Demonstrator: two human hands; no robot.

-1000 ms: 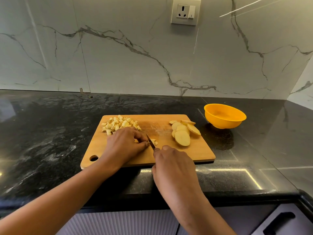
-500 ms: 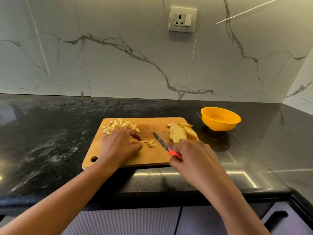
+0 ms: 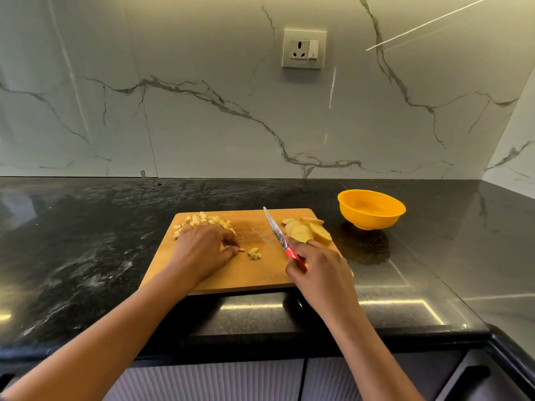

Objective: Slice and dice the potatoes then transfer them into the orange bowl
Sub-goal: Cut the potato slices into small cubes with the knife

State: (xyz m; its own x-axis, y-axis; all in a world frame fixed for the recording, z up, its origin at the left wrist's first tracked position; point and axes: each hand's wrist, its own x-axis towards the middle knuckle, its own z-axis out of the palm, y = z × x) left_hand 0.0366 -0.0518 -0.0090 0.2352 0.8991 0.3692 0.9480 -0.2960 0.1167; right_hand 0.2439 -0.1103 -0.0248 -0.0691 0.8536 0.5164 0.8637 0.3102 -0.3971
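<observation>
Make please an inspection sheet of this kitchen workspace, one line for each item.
Surface: glossy black stone countertop; wooden cutting board near its front edge.
Job's things: diced potato pile far left on the board; potato slices far right; loose pieces mid-board; orange bowl right of the board, no potato seen inside.
Clutter: nothing seen.
Grips: left hand on the board, curled fingertips at a small piece, hold unclear; right hand holds red-handled knife, blade pointing away.
Cables: nothing seen.
Surroundings: marble wall with a socket; cabinet fronts below.
</observation>
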